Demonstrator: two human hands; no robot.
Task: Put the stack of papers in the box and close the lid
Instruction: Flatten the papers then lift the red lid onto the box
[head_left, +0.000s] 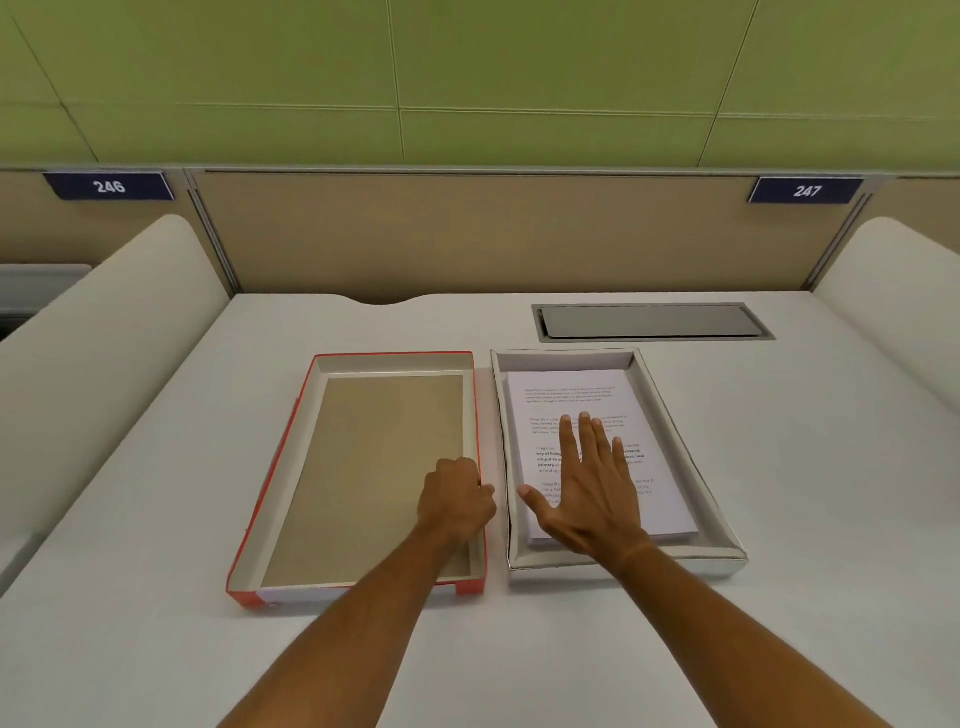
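Observation:
A shallow white box (675, 431) lies on the desk at centre right, and the stack of printed papers (566, 389) rests inside it. My right hand (592, 483) lies flat on the top sheet with fingers spread. To the left, the red-edged lid (363, 457) lies upside down, showing its brown inside. My left hand (457, 501) is curled over the lid's right wall, gripping that edge near the box.
The white desk (156, 519) has a grey cable hatch (649, 322) set in it behind the box. Rounded white dividers stand on both sides, and a beige partition with number plates 246 and 247 closes off the back.

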